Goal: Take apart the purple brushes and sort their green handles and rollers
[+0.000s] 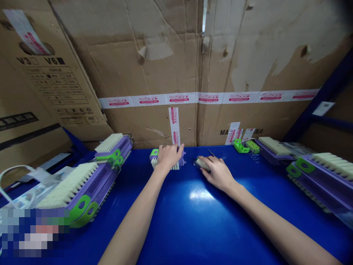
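My left hand [168, 157] is closed over a purple brush [181, 160] with a green end and white bristles, which lies on the blue table near the back wall. The fingers cover most of its top. To the right, my right hand [220, 172] is closed around a small pale block with a dark edge [203, 162], low over the table. Its exact kind cannot be made out. Just behind the right fingers a thin dark stick [211, 152] pokes out. A gap of bare table separates the two hands.
Purple-and-green brushes are stacked at left [82, 187] and right [325, 180]. A green bracket [241, 146] and a small green part [253, 147] lie at the back right. Taped cardboard [154, 121] walls the back. A white cable [13, 167] curves at far left.
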### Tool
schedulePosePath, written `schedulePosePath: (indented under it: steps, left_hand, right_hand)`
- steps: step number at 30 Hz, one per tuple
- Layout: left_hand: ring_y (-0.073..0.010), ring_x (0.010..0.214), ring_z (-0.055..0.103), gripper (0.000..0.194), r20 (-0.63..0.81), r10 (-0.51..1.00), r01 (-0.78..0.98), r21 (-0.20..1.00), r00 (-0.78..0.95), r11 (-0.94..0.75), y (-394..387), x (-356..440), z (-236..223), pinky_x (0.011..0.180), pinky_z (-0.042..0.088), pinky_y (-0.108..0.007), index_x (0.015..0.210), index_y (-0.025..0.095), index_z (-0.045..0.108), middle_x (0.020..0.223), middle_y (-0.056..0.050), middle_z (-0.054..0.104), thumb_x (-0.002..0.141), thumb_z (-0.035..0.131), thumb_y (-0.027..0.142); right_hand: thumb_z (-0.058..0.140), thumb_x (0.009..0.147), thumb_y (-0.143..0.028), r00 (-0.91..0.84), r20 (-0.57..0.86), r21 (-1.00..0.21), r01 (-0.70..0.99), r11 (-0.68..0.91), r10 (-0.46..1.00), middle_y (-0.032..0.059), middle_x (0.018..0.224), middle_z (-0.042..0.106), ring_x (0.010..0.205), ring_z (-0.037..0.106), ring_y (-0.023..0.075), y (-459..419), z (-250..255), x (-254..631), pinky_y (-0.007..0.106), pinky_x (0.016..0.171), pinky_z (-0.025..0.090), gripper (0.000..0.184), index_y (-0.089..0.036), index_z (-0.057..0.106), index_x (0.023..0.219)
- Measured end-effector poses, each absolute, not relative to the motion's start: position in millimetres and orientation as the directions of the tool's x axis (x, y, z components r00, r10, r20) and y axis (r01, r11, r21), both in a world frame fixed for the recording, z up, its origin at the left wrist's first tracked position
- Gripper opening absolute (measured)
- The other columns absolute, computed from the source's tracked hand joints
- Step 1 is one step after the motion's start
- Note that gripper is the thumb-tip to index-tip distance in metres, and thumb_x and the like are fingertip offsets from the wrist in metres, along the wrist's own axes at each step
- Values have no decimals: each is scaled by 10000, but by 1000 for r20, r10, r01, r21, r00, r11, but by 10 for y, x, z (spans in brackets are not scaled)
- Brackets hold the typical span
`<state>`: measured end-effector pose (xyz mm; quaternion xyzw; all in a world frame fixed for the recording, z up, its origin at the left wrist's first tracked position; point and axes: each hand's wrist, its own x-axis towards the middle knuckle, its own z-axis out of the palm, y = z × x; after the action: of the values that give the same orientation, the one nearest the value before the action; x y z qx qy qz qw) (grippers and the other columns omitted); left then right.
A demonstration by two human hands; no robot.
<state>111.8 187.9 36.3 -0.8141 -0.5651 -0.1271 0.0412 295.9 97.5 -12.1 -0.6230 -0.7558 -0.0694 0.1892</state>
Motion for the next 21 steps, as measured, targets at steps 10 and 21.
schedulePosePath:
  steps: [10, 21]
  left_hand:
    - [-286, 893, 651, 629, 250, 911, 932, 66, 329, -355, 1881, 1120, 361, 873, 384, -464, 943, 185, 681, 861, -119, 711, 931, 143, 511]
    - [-284, 881, 655, 605, 247, 916, 939, 55, 317, -340, 1870, 1122, 351, 869, 389, -461, 958, 194, 674, 854, -118, 712, 929, 161, 512]
  right_hand:
    - [420, 889, -271, -159, 329, -116, 971, 207, 931, 96, 1093, 579, 960, 580, 206, 963, -131, 2952, 354, 867, 438, 376, -217, 566, 1232]
    - [410, 895, -262, -359, 280, -97, 912, 398, 890, 116, 1041, 558, 911, 561, 210, 742, -56, 2823, 354, 807, 461, 374, -157, 536, 1231]
